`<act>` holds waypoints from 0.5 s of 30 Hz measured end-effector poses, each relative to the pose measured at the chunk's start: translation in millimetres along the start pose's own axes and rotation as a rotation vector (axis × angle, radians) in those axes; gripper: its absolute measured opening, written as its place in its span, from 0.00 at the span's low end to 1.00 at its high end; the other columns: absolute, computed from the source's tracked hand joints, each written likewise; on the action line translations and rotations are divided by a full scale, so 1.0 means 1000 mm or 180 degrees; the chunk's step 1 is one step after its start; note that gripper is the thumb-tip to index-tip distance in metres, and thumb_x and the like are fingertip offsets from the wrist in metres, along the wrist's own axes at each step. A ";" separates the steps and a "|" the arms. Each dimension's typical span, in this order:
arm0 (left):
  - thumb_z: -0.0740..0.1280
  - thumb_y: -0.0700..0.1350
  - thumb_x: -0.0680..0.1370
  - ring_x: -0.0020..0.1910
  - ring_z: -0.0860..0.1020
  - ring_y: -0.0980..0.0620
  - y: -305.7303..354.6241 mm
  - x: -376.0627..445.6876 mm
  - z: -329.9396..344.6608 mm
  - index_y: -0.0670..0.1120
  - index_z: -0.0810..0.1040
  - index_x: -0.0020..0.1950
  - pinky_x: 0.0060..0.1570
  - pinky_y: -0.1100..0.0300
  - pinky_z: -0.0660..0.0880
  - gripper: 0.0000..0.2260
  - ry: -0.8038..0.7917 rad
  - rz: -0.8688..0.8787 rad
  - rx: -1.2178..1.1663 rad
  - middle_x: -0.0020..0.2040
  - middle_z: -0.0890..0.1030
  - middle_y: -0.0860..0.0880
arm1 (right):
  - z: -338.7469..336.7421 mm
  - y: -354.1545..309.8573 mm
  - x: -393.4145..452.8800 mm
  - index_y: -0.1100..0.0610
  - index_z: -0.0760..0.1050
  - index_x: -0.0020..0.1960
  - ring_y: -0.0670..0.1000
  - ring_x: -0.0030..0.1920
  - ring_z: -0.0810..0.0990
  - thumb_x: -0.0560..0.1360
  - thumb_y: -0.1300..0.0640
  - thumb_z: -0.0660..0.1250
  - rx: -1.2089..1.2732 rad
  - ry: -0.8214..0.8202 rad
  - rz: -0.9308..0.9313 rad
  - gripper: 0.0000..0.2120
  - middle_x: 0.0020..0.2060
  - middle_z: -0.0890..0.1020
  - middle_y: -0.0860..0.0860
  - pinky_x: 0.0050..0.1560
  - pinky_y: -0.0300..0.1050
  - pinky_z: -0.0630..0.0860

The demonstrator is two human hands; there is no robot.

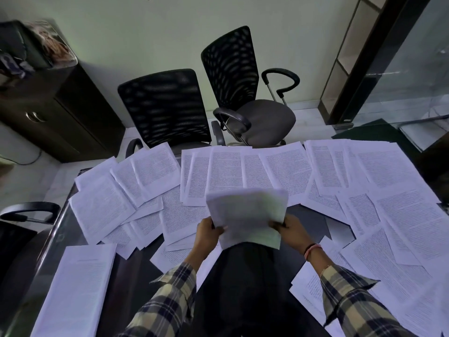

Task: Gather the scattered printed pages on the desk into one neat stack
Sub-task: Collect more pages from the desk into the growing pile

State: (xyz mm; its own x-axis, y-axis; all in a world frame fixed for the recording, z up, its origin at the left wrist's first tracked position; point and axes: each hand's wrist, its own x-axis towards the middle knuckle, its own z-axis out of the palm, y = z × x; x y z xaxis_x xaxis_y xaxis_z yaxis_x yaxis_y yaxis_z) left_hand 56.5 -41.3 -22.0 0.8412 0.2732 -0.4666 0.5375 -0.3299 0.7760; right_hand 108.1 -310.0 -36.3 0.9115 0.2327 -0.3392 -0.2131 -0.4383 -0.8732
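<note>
I hold a small bundle of pages [247,215] up in front of me with both hands, lifted clear of the dark surface [131,271]. My left hand [206,233] has its grip pinched on the bundle's lower left edge, thumb over the front; my right hand [290,229] has its grip pinched on the lower right edge. The sheets in the bundle are not squared: their top corners fan apart and the lower edge sags between my hands.

Around the bundle, scattered printed pages [243,171] cover most of the surface, overlapping one another at loose angles, from the far edge to both sides of my arms. At my near left a thicker stack of pages [80,288] lies by itself, just beside the surface's edge. My plaid sleeves [170,300] reach in from below, and a band [312,249] circles my right wrist.

Beyond the far edge stand two black mesh-backed office chairs [165,105], one turned sideways, and a dark cabinet [56,110] sits against the wall at left.
</note>
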 end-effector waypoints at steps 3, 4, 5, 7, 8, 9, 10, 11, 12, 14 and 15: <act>0.74 0.38 0.78 0.44 0.86 0.47 0.008 -0.006 -0.021 0.38 0.82 0.48 0.46 0.54 0.83 0.04 0.0103 0.0203 -0.0684 0.45 0.88 0.46 | 0.006 -0.026 0.003 0.55 0.83 0.55 0.43 0.50 0.86 0.80 0.55 0.70 0.0404 -0.0066 -0.0156 0.06 0.50 0.88 0.47 0.52 0.42 0.80; 0.73 0.40 0.80 0.46 0.86 0.49 0.012 -0.009 -0.027 0.40 0.83 0.50 0.48 0.55 0.84 0.04 0.0099 0.0239 -0.0890 0.47 0.88 0.47 | 0.007 -0.033 0.003 0.57 0.82 0.58 0.45 0.53 0.86 0.81 0.54 0.69 0.0571 -0.0045 -0.0221 0.09 0.52 0.87 0.48 0.53 0.41 0.81; 0.71 0.43 0.81 0.47 0.86 0.49 0.008 -0.014 -0.038 0.42 0.83 0.51 0.49 0.56 0.84 0.05 0.0121 0.0229 -0.1046 0.48 0.88 0.48 | 0.019 -0.040 0.002 0.59 0.80 0.60 0.47 0.55 0.85 0.81 0.55 0.68 0.0691 -0.0065 -0.0292 0.11 0.55 0.87 0.49 0.55 0.42 0.81; 0.67 0.48 0.84 0.46 0.85 0.49 0.001 -0.019 -0.052 0.42 0.82 0.50 0.50 0.52 0.82 0.10 0.0139 0.0174 -0.1185 0.47 0.87 0.47 | 0.037 -0.048 0.000 0.60 0.79 0.62 0.50 0.58 0.85 0.83 0.56 0.65 0.0876 -0.0082 -0.0332 0.12 0.57 0.86 0.51 0.58 0.46 0.81; 0.65 0.51 0.85 0.46 0.84 0.47 -0.006 -0.021 -0.061 0.42 0.82 0.50 0.51 0.49 0.81 0.14 0.0173 0.0143 -0.1170 0.48 0.87 0.44 | 0.049 -0.050 -0.001 0.60 0.79 0.63 0.52 0.59 0.84 0.83 0.56 0.64 0.0966 -0.0123 -0.0334 0.12 0.58 0.86 0.52 0.60 0.47 0.80; 0.63 0.52 0.86 0.47 0.84 0.46 -0.014 -0.023 -0.072 0.41 0.83 0.52 0.52 0.47 0.81 0.16 0.0218 0.0123 -0.1164 0.49 0.86 0.42 | 0.063 -0.054 -0.003 0.60 0.79 0.63 0.52 0.60 0.84 0.84 0.55 0.64 0.0992 -0.0162 -0.0325 0.13 0.58 0.85 0.53 0.60 0.48 0.80; 0.62 0.51 0.86 0.48 0.84 0.45 -0.024 -0.025 -0.083 0.41 0.83 0.53 0.52 0.48 0.81 0.16 0.0274 0.0101 -0.1158 0.50 0.86 0.42 | 0.078 -0.056 -0.005 0.60 0.79 0.63 0.54 0.60 0.84 0.84 0.54 0.63 0.1014 -0.0214 -0.0327 0.13 0.59 0.85 0.54 0.61 0.51 0.80; 0.61 0.50 0.86 0.46 0.84 0.46 -0.033 -0.028 -0.099 0.41 0.83 0.52 0.50 0.50 0.81 0.16 0.0355 0.0090 -0.1170 0.49 0.87 0.42 | 0.097 -0.061 -0.005 0.60 0.79 0.63 0.55 0.60 0.84 0.84 0.52 0.63 0.0994 -0.0261 -0.0288 0.14 0.58 0.85 0.55 0.61 0.54 0.80; 0.62 0.49 0.86 0.43 0.84 0.47 -0.042 -0.029 -0.112 0.40 0.83 0.51 0.47 0.52 0.80 0.16 0.0440 0.0085 -0.1138 0.46 0.86 0.44 | 0.113 -0.064 -0.005 0.61 0.79 0.62 0.57 0.60 0.84 0.84 0.51 0.63 0.1027 -0.0309 -0.0220 0.15 0.58 0.85 0.56 0.62 0.56 0.80; 0.62 0.47 0.86 0.38 0.79 0.49 -0.070 -0.031 -0.145 0.36 0.80 0.47 0.41 0.53 0.75 0.16 0.0622 0.0061 -0.1041 0.40 0.82 0.45 | 0.155 -0.074 -0.008 0.61 0.79 0.63 0.55 0.60 0.84 0.85 0.53 0.62 0.1050 -0.0410 -0.0065 0.15 0.58 0.85 0.55 0.63 0.54 0.79; 0.63 0.47 0.86 0.38 0.76 0.49 -0.082 -0.029 -0.156 0.34 0.78 0.46 0.41 0.53 0.73 0.17 0.0692 0.0055 -0.0938 0.39 0.80 0.45 | 0.170 -0.079 -0.011 0.60 0.79 0.63 0.54 0.60 0.84 0.85 0.53 0.61 0.1048 -0.0446 0.0025 0.14 0.58 0.86 0.53 0.63 0.52 0.79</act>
State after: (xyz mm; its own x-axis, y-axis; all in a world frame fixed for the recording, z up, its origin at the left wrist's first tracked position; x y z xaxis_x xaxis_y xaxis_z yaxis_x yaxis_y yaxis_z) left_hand -21.4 119.1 -5.8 0.8010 0.4659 -0.3759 0.4570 -0.0703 0.8867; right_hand 55.5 -130.6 -23.4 0.8571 0.3573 -0.3712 -0.3427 -0.1425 -0.9286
